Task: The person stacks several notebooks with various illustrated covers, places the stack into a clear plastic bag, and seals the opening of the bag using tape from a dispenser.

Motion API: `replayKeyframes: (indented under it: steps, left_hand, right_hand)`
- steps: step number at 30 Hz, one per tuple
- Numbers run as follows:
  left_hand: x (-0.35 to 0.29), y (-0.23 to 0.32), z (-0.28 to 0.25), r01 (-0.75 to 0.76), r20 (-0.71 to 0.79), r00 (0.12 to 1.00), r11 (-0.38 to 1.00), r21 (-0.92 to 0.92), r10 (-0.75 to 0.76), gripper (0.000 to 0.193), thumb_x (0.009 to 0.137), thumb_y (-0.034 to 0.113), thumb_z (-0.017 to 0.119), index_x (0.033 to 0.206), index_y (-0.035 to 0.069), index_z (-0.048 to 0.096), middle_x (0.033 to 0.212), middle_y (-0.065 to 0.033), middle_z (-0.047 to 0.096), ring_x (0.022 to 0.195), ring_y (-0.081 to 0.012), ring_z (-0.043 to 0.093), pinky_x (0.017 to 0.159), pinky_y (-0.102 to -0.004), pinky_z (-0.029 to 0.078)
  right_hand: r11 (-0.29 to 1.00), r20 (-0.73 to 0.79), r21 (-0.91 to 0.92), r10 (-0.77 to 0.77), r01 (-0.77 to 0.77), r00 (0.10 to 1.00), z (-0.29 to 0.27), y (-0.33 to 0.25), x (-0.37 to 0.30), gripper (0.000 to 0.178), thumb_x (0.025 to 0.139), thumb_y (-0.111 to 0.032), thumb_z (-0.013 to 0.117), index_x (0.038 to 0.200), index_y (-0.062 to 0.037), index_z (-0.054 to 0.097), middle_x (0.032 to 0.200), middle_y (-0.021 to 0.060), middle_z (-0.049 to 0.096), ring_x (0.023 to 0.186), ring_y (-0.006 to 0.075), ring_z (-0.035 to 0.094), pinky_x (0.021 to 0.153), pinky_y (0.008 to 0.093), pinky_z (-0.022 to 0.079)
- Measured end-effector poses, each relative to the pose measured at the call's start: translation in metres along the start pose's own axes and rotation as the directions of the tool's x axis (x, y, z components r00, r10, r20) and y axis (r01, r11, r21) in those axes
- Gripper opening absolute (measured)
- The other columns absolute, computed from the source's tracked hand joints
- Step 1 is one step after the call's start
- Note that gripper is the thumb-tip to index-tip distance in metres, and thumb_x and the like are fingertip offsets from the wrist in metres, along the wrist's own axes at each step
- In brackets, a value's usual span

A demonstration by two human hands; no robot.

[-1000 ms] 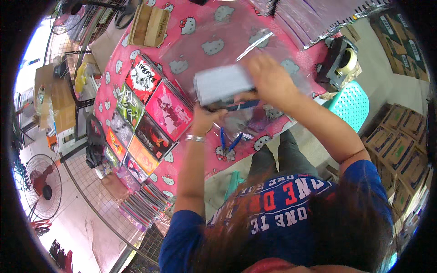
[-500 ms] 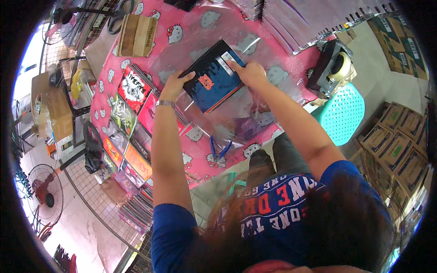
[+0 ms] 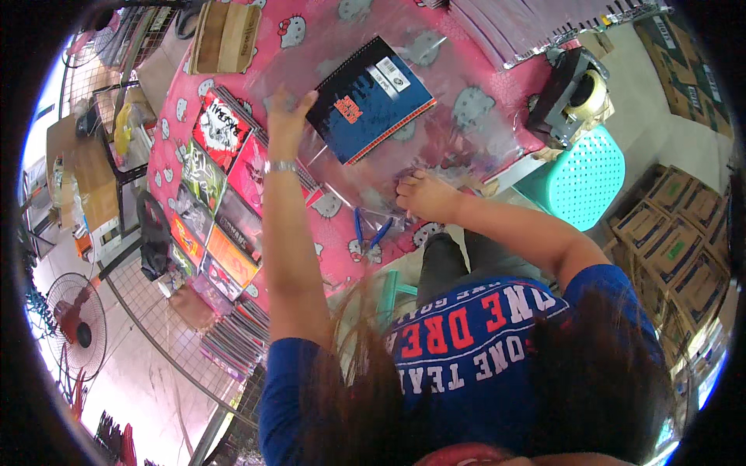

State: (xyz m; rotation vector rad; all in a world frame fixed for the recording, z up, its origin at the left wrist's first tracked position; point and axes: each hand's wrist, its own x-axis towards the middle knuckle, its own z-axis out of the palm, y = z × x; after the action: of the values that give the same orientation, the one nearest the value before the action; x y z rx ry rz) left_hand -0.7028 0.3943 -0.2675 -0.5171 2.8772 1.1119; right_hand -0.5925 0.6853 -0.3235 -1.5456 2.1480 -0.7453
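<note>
since half a second ago the right hand (image 3: 423, 196) has come off the notebook (image 3: 371, 99) and dropped to the near edge of the clear plastic sleeve (image 3: 435, 132), fingers curled and pressing it to the pink table (image 3: 497, 93); the left hand (image 3: 286, 116) stays raised, arm stretched forward, fingers pinching the sleeve's left edge just beside the notebook; the notebook, dark blue with a spiral binding and an orange mark, lies tilted inside the sleeve; blue pliers (image 3: 371, 231) lie near the right hand.
</note>
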Motion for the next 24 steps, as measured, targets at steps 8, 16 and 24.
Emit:
replayKeyframes:
  steps: [8, 16, 24]
  left_hand:
    - [-0.252, -0.022, 0.056, -0.345, -0.189, 0.919, 0.938, 0.046, 0.347, 0.015, 0.077, 0.004, 0.067, 0.091, 0.006, 0.063, 0.091, -0.0101, 0.062, 0.088, -0.0261, 0.057, 0.08, -0.0378, 0.045]
    - [-0.193, 0.093, -0.063, -0.301, -0.442, 0.774, 0.878, 0.373, 0.453, 0.018, 0.084, 0.018, 0.06, 0.089, 0.002, 0.065, 0.084, -0.0076, 0.063, 0.075, -0.0222, 0.058, 0.069, -0.0303, 0.048]
    - [-0.225, 0.165, -0.207, -0.589, -0.358, 0.671, 0.761, 0.274, 0.649, 0.026, 0.083, 0.024, 0.062, 0.097, 0.002, 0.062, 0.094, -0.0097, 0.06, 0.085, -0.0237, 0.056, 0.077, -0.0334, 0.045]
  right_hand:
    - [0.983, 0.04, -0.178, 0.044, -0.036, 0.998, 0.014, -0.007, 0.015, 0.018, 0.073, -0.028, 0.065, 0.084, -0.0142, 0.064, 0.088, 0.0027, 0.058, 0.095, 0.0218, 0.057, 0.083, 0.0389, 0.043]
    - [0.972, 0.265, 0.039, 0.213, -0.231, 0.941, -0.003, 0.005, 0.03, 0.019, 0.077, -0.024, 0.061, 0.08, -0.0062, 0.067, 0.084, 0.0139, 0.065, 0.086, 0.0322, 0.064, 0.071, 0.0476, 0.049]
    - [0.992, 0.075, -0.113, 0.06, -0.051, 0.995, -0.001, -0.014, 0.035, 0.018, 0.075, -0.03, 0.065, 0.082, -0.0136, 0.067, 0.084, 0.0088, 0.064, 0.088, 0.0297, 0.062, 0.077, 0.0484, 0.047]
